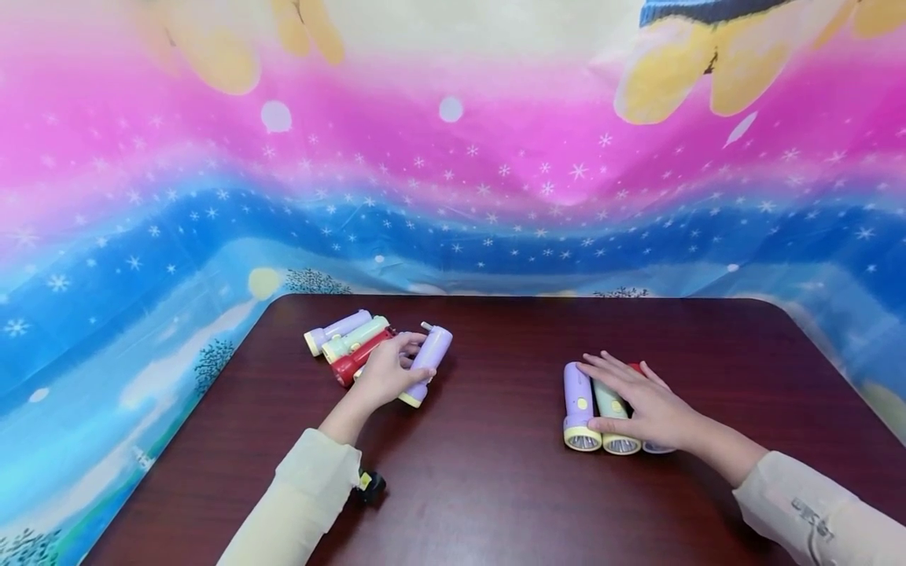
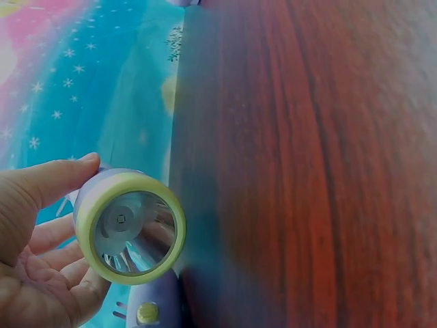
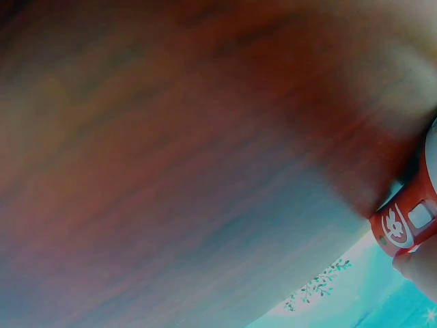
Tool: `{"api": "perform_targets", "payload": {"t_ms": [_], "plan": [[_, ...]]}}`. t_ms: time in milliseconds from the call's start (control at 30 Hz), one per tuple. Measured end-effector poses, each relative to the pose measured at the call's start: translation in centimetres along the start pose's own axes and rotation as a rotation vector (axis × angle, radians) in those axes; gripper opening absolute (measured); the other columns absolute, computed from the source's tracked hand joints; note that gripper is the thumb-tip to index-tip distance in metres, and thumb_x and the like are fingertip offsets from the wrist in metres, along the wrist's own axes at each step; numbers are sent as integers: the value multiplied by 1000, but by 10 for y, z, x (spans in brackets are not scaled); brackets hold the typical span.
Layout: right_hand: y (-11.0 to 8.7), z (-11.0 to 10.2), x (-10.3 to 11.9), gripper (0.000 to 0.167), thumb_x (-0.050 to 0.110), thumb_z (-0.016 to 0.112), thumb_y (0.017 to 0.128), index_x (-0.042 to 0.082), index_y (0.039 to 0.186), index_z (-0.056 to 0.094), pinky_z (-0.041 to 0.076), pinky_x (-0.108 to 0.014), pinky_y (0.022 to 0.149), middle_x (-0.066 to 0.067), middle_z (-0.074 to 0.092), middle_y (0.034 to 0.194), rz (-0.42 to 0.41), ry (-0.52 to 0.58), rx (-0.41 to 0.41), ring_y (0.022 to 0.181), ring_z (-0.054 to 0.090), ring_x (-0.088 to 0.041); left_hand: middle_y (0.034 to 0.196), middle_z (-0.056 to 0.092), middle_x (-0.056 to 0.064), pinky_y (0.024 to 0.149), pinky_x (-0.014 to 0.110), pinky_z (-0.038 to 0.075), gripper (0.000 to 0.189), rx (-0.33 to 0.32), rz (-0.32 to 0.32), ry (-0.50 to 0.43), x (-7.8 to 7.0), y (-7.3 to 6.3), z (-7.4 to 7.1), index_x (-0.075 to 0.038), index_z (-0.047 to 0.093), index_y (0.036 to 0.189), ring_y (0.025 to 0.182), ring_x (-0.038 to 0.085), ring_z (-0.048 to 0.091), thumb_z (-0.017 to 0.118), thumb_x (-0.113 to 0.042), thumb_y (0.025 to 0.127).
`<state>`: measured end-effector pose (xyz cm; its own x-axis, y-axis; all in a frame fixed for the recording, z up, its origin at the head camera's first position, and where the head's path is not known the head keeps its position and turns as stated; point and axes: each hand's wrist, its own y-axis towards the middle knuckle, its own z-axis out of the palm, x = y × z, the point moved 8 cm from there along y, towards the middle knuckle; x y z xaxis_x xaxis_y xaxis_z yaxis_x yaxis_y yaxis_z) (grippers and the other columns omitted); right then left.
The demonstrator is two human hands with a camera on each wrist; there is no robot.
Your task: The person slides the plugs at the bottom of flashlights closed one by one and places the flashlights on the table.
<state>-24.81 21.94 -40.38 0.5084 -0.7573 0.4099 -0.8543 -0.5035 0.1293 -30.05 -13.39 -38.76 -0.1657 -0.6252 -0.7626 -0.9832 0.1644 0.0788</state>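
Note:
My left hand (image 1: 388, 369) grips a purple flashlight (image 1: 433, 351) with a yellow rim, thumb on one side and fingers on the other. The left wrist view shows its clear lens and reflector (image 2: 133, 232) facing the camera; part of another purple flashlight (image 2: 156, 301) with a yellow button lies below. Beside that hand lie a red flashlight (image 1: 359, 358), a green one (image 1: 357, 338) and a purple one (image 1: 341, 328). Over at the right, my right hand (image 1: 647, 401) rests with extended fingers across a row: a purple flashlight (image 1: 579, 401), a green one (image 1: 610, 402) and a red one (image 3: 403, 222), mostly covered.
The dark brown wooden table (image 1: 488, 472) has rounded far corners. Behind it hangs a pink and blue cloth (image 1: 453, 189) with snowflakes. A small black object with a yellow patch (image 1: 370, 486) shows beside the left sleeve.

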Motion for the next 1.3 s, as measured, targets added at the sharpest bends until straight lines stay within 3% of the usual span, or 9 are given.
{"api": "perform_targets", "payload": {"t_ms": [533,1033,1300], "plan": [[-1,2,-1,81,56,72,83,24,152,41,15,-78,108,-14,36,160,9,8,10,148,26,-44,126,66,16,90,45,58,59,-23,2,-91,-17,-5,2,-7,57,135,101,30,69,82,-14,81],[0,1,-1,83,57,72,83,26,152,40,14,-78,108,-13,35,160,12,17,9,148,25,-44,127,65,14,93,43,57,63,-34,48,-126,-41,-8,10,-8,55,137,106,30,68,83,-13,80],[1,1,-1,82,57,72,83,27,152,40,14,-78,108,-12,34,160,11,10,8,148,25,-43,123,67,17,90,42,58,58,-44,94,-203,-54,-8,17,-5,58,133,100,31,69,82,-8,80]]}}
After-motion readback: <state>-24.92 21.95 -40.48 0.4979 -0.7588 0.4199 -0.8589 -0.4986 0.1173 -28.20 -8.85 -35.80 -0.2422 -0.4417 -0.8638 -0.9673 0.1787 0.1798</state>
